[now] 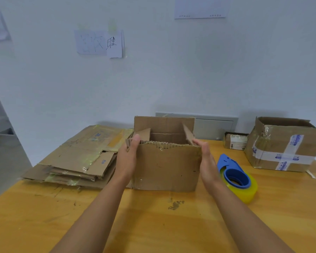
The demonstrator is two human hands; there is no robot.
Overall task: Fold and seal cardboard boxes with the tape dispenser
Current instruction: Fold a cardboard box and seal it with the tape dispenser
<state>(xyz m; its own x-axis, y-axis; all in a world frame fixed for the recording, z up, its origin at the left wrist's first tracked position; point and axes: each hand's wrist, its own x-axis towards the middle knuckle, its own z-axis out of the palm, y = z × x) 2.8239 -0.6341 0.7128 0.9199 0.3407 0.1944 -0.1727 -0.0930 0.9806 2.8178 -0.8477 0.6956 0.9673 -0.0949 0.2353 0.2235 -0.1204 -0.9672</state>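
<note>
The open cardboard box (165,165) stood upright at the middle of the wooden bench (153,225), mouth facing up, its long axis running left to right across the view. All four top flaps were up: the far flap stood tall, the two side flaps leaned inward, and the near flap rose with its torn corrugated edge on show. The left hand (126,157) pressed flat against the box's left side, fingers straight, thumb tip up at the near flap's left corner. The right hand (207,161) lay flat along the right side, fingers straight and reaching toward the near flap's right corner. Neither hand gripped anything.

Just right of the right hand sat the blue tape dispenser (233,172) on the bench, loaded with a yellowish tape roll, its pointed nose aimed away toward the wall. Left of the box lay a stack of flattened cardboard (77,157). Far right stood a taped box (283,145), with a small parcel (235,141) beside it near the wall.
</note>
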